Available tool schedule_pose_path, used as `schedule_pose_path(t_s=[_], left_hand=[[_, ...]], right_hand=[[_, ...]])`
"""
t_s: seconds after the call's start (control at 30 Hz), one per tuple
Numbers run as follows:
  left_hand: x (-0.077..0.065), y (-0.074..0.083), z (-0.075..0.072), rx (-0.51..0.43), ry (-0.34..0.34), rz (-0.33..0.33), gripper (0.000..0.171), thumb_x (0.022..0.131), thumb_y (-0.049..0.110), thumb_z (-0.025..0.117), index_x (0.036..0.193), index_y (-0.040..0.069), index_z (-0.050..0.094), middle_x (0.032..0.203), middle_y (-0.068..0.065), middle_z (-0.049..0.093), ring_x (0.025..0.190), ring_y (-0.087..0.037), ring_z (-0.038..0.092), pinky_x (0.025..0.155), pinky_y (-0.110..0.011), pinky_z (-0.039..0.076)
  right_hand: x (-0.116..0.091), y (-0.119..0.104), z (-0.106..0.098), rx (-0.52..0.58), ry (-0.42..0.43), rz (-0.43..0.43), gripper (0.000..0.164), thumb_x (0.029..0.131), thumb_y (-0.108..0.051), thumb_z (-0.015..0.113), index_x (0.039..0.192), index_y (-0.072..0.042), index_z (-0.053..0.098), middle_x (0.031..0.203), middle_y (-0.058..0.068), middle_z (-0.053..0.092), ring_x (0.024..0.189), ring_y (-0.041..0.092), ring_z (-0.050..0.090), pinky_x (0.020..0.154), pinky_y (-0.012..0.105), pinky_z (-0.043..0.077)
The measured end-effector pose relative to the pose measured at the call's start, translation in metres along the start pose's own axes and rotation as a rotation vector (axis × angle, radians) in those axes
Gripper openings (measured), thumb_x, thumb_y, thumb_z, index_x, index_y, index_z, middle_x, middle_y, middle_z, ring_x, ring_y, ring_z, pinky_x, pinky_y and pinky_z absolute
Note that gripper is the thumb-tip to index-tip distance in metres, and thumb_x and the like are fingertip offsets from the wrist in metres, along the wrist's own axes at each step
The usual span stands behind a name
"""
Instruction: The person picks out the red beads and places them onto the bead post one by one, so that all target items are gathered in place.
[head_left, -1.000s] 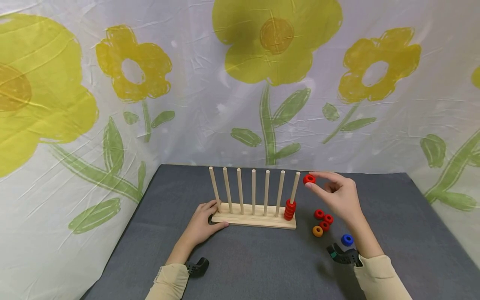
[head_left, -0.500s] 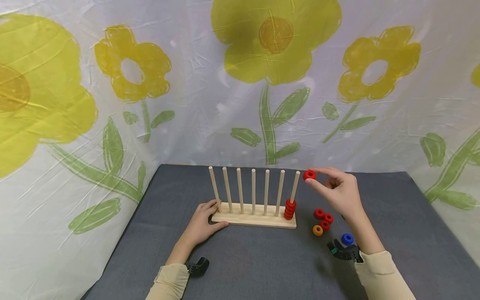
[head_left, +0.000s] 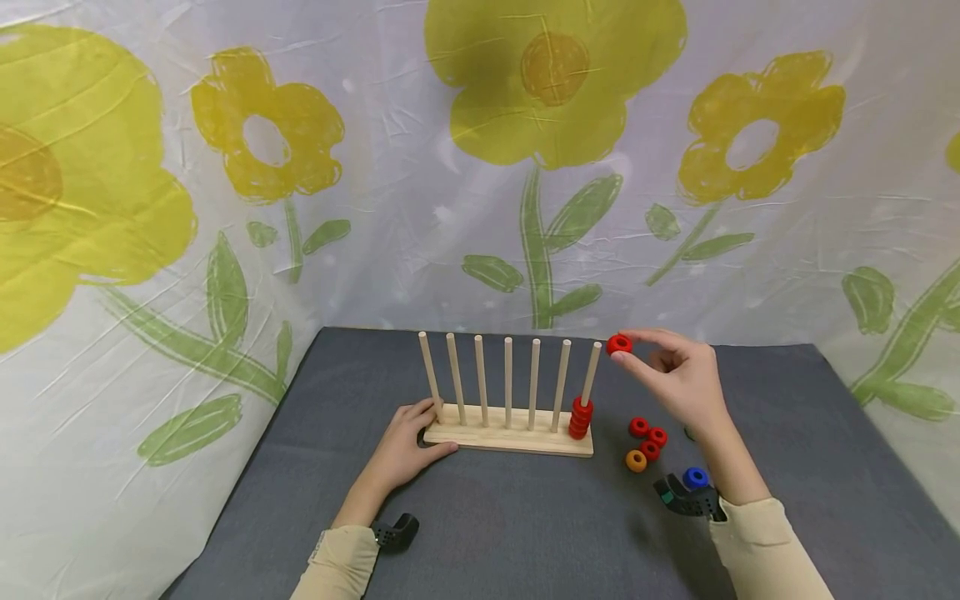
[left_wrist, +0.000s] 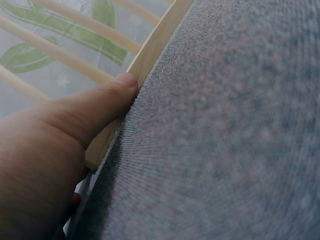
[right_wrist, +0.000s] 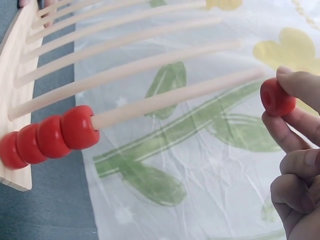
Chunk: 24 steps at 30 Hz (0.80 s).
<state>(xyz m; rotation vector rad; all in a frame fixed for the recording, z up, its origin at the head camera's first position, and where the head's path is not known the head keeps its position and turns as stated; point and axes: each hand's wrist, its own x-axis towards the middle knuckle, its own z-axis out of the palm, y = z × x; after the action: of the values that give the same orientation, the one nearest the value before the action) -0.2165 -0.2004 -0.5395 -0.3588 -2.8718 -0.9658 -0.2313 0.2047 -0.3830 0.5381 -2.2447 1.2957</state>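
A wooden peg stand [head_left: 510, 442] with a row of several upright pegs stands on the dark cloth. Its rightmost peg [head_left: 592, 371] carries a stack of red beads [head_left: 581, 419], also close up in the right wrist view. My left hand [head_left: 403, 450] grips the stand's left end, the thumb [left_wrist: 112, 97] against its front edge and the other fingers mostly hidden behind. Between thumb and fingertips, my right hand [head_left: 684, 377] pinches a red bead [right_wrist: 276, 97]. That bead is just right of the rightmost peg's tip, apart from it in the head view.
Several loose beads lie right of the stand: red beads [head_left: 649, 451] clustered with an orange bead [head_left: 636, 461], and a blue bead [head_left: 695, 477] nearer the right wrist. Something small and green [head_left: 689, 433] is partly hidden by the right forearm. A flowered cloth [head_left: 390, 208] hangs behind.
My right hand has risen slightly with the red bead, close to the height of the rightmost peg's tip. The left hand and stand have stayed in place.
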Motion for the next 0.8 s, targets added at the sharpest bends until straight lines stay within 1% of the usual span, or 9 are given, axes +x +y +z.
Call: schedule_pose_path(t_s=[0.23, 0.4, 0.53, 0.67, 0.8], left_hand=[[-0.0001, 0.0007, -0.0008, 0.000, 0.002, 0.005, 0.077, 0.091, 0.042, 0.085, 0.152, 0.004, 0.058, 0.160, -0.017, 0.050, 0.144, -0.040, 0.046, 0.115, -0.061, 0.042], [-0.0002, 0.0005, -0.0008, -0.001, 0.006, 0.007, 0.077, 0.091, 0.042, 0.085, 0.152, 0.003, 0.058, 0.160, -0.018, 0.050, 0.144, -0.040, 0.046, 0.115, -0.061, 0.042], [-0.0003, 0.0004, -0.0006, -0.001, 0.004, 0.008, 0.077, 0.091, 0.042, 0.085, 0.152, 0.004, 0.058, 0.160, -0.017, 0.050, 0.144, -0.040, 0.046, 0.115, -0.060, 0.042], [-0.0002, 0.0006, -0.0005, -0.002, 0.004, 0.011, 0.077, 0.091, 0.042, 0.086, 0.152, 0.004, 0.059, 0.160, -0.017, 0.050, 0.143, -0.040, 0.046, 0.115, -0.060, 0.042], [-0.0002, 0.0001, 0.0001, -0.001, 0.008, 0.011, 0.076, 0.091, 0.042, 0.086, 0.151, 0.004, 0.059, 0.160, -0.017, 0.050, 0.143, -0.040, 0.046, 0.115, -0.060, 0.043]], right_hand=[[0.0038, 0.0008, -0.0013, 0.015, 0.017, -0.036, 0.033, 0.083, 0.002, 0.088, 0.114, -0.008, 0.083, 0.049, -0.003, 0.031, 0.043, 0.006, 0.025, 0.042, 0.031, 0.021], [0.0047, -0.0016, -0.0022, 0.018, 0.015, -0.031, 0.033, 0.083, 0.001, 0.089, 0.114, -0.011, 0.083, 0.049, -0.003, 0.032, 0.042, 0.007, 0.025, 0.042, 0.031, 0.021], [0.0059, -0.0042, -0.0034, 0.020, 0.015, -0.028, 0.032, 0.085, 0.000, 0.088, 0.114, -0.012, 0.084, 0.049, -0.004, 0.032, 0.042, 0.005, 0.025, 0.041, 0.031, 0.022], [0.0078, -0.0042, -0.0035, 0.014, 0.019, -0.035, 0.033, 0.084, 0.003, 0.088, 0.114, -0.010, 0.083, 0.050, -0.003, 0.033, 0.042, 0.001, 0.025, 0.041, 0.031, 0.021], [0.0094, -0.0067, -0.0026, 0.003, 0.022, -0.038, 0.033, 0.083, 0.007, 0.087, 0.113, -0.004, 0.082, 0.054, -0.003, 0.035, 0.044, -0.001, 0.025, 0.042, 0.029, 0.022]])
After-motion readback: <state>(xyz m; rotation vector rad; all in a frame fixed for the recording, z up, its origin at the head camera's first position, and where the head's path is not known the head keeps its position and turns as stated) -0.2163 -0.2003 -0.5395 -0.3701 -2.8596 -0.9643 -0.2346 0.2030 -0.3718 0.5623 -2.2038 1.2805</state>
